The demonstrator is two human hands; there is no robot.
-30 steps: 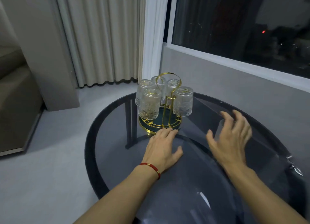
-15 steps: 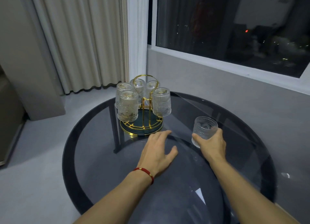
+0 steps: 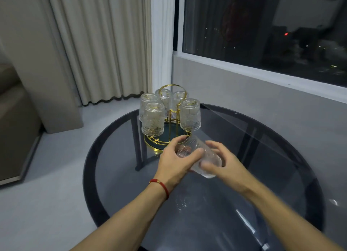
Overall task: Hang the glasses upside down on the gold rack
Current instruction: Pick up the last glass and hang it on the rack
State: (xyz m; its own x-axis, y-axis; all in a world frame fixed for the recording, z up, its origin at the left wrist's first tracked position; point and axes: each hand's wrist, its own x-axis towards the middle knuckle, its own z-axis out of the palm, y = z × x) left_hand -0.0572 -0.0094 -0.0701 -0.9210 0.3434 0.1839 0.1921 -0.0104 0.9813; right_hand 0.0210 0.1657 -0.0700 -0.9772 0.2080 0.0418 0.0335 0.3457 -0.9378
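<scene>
Round smoked-glass tabletop [image 3: 116,168] by a dark window [image 3: 262,31] and cream curtains [image 3: 97,44] carries the gold rack [image 3: 170,138] at its far side, where we count five textured glasses [image 3: 153,119] hanging mouth down on the prongs. Just in front of the rack, above the tabletop, we hold a sixth textured glass [image 3: 199,156] tilted on its side: our left hand [image 3: 176,160] is wrapped around one end and our right hand [image 3: 221,162] closed on the other; motion blur hides the finger detail there.
</scene>
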